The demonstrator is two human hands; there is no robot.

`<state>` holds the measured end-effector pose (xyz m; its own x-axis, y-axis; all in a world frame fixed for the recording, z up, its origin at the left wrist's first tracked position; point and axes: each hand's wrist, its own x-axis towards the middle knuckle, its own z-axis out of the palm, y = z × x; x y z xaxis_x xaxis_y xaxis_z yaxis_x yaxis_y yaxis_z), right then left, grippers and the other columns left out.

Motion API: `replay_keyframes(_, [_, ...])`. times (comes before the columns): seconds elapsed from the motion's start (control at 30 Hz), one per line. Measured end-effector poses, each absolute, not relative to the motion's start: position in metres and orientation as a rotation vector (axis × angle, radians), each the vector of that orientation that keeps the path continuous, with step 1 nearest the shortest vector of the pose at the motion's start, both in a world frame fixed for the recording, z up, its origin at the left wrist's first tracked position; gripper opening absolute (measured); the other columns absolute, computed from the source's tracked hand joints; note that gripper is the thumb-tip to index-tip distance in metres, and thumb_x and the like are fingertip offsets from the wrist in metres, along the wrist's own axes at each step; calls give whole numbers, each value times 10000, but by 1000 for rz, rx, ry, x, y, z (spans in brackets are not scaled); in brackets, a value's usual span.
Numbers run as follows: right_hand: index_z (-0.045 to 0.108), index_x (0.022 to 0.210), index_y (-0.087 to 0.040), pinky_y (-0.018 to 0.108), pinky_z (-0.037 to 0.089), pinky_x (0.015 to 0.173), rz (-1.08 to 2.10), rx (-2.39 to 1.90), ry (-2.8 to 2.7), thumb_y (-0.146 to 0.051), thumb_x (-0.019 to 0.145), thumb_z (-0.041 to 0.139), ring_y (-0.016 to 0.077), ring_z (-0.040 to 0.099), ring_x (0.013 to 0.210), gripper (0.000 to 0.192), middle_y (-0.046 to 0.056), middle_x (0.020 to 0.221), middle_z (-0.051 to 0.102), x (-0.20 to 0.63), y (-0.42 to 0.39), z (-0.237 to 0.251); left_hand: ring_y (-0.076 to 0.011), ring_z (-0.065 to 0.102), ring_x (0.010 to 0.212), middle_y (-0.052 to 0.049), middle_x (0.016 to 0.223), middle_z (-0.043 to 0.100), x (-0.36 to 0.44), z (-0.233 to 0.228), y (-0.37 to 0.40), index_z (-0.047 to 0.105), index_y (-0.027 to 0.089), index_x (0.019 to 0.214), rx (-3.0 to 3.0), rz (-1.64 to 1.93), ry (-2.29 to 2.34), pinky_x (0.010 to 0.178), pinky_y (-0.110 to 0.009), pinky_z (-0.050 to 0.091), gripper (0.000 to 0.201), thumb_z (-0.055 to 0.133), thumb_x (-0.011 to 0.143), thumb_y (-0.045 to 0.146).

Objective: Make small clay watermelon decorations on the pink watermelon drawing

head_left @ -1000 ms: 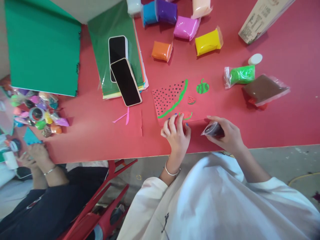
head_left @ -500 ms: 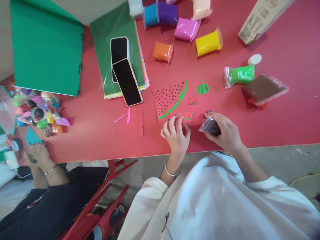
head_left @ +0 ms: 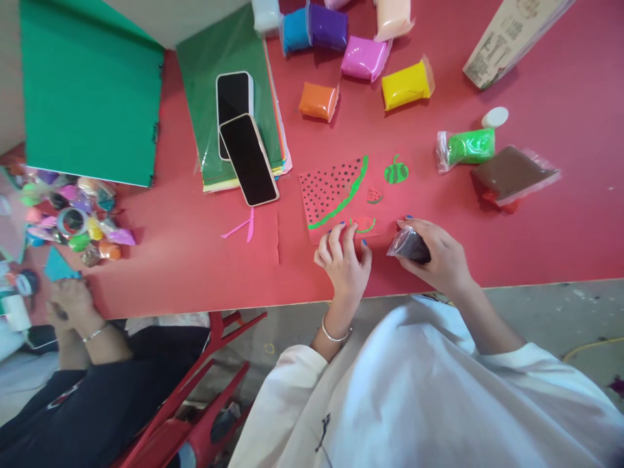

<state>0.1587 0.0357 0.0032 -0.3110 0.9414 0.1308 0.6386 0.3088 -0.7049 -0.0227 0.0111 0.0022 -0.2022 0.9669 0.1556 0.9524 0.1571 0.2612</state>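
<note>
My left hand (head_left: 345, 263) rests with fingers apart on the lower edge of a red sheet (head_left: 336, 235), holding nothing. On that sheet are a large watermelon wedge (head_left: 334, 192) with black seeds and a green rind, a small round green watermelon (head_left: 396, 171), a little slice (head_left: 374, 195) and a second slice (head_left: 363, 225) close to my left fingertips. My right hand (head_left: 441, 257) is closed around a clear packet of black clay (head_left: 415, 247), just right of the sheet's lower corner.
Wrapped clay packs, among them orange (head_left: 318, 101) and yellow (head_left: 407, 84), lie at the back. Green clay (head_left: 470, 145) and a brown packet (head_left: 511, 175) sit to the right. Two phones (head_left: 249, 159) lie on coloured paper. Pink plastic tools (head_left: 249, 226) lie left. Another person's hands (head_left: 73, 302) are at far left.
My hands and the black clay packet stay in place. The view has shifted very slightly, and the other person's hands at far left have moved a little.
</note>
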Motion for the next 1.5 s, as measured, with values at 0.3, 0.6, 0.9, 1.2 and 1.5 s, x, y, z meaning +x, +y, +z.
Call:
replay_keyframes(0.3, [492,1289,-252,501,464,1016,730,-1303,-2019,-260,773,646,300,539,1219,538,94,1253,611,159,38,2,-231,506,1109,-86,1136,613,-28,18,5,676,244,1064,1986,752,2002,999,-403,374,251,555,844,247])
replay_keyframes(0.6, [513,1284,-288,462,510,929,690,-1170,-2105,-278,823,635,271,606,1083,477,81,1122,659,164,27,0,-179,513,1110,-45,1106,597,-31,43,10,700,269,951,1999,751,1623,988,-357,442,141,607,859,216])
replay_keyframes(0.9, [506,1314,-300,423,533,908,704,-1105,-2184,-284,841,630,249,624,1043,489,72,1101,673,155,22,0,-181,518,1065,-33,1020,616,-39,53,5,715,264,880,2029,696,1643,948,-342,468,85,662,827,224])
replay_keyframes(1.2, [473,1336,-272,401,537,904,544,-1098,-2256,-229,859,606,243,622,1036,497,79,1089,672,155,24,9,-197,561,1051,-57,973,617,-35,49,3,660,208,915,2239,616,1646,904,-327,475,88,593,861,191])
replay_keyframes(1.5, [485,1308,-223,353,531,882,444,-1135,-2254,-197,841,628,232,609,1012,489,84,1050,669,158,23,19,-147,578,938,-56,987,534,-37,48,1,634,195,945,1947,820,1607,864,-269,478,98,555,887,200])
